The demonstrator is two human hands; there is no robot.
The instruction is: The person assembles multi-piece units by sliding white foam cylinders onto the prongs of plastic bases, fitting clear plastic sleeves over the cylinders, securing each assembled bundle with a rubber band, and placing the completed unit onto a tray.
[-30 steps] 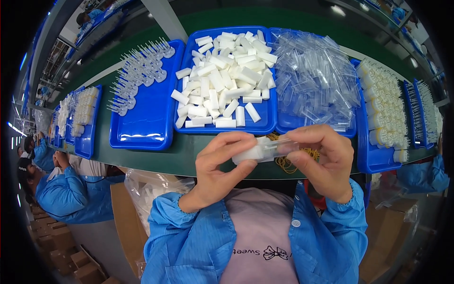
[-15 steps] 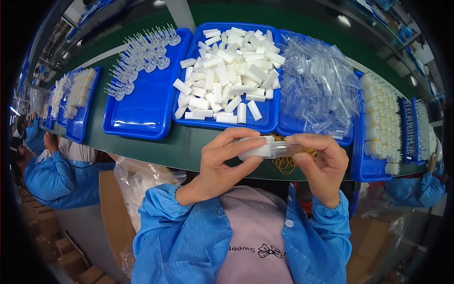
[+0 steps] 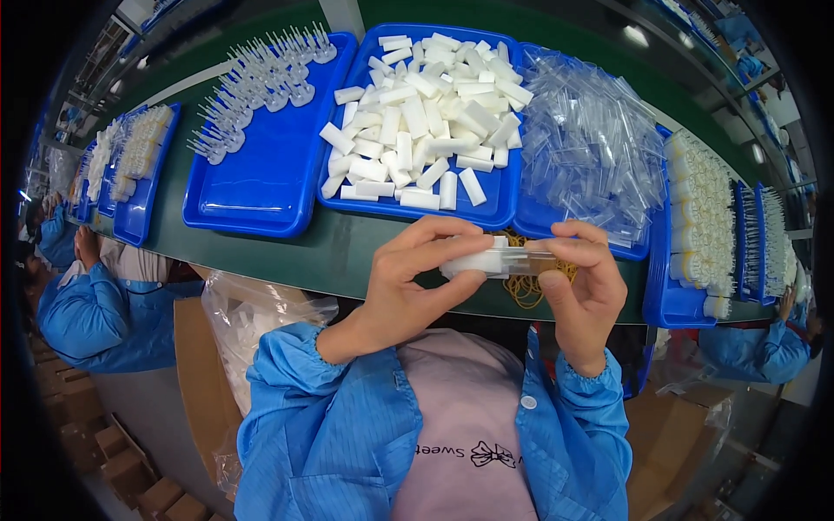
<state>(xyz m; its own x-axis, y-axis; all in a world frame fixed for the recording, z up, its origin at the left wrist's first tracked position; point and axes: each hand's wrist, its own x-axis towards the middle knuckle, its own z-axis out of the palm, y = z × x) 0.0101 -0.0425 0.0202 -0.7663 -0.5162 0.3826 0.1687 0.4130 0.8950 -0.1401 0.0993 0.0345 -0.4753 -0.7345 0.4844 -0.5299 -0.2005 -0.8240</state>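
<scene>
My left hand (image 3: pixel 395 282) pinches a white foam block (image 3: pixel 478 262) between thumb and fingers, at chest height over the near table edge. A clear plastic sleeve (image 3: pixel 526 263) reaches from the block toward the right. My right hand (image 3: pixel 591 282) grips the sleeve's far end between thumb and fingertips. At the left end of the sleeve, white foam meets the clear plastic; my left fingers partly hide how far it sits inside. Just below and behind the sleeve lies a tangle of yellow rubber bands (image 3: pixel 524 293).
Beyond my hands stand blue trays of white foam blocks (image 3: pixel 417 117), clear plastic sleeves (image 3: pixel 591 139) and clear stemmed parts (image 3: pixel 261 82). Banded white bundles fill a tray (image 3: pixel 695 217) at right. A plastic bag (image 3: pixel 248 317) in a carton sits left of me. Co-workers (image 3: pixel 109 313) sit both sides.
My right fingers have shifted on the sleeve's end, with the index finger less stretched along it. The left hand keeps its hold on the foam block. The whole view has moved slightly.
</scene>
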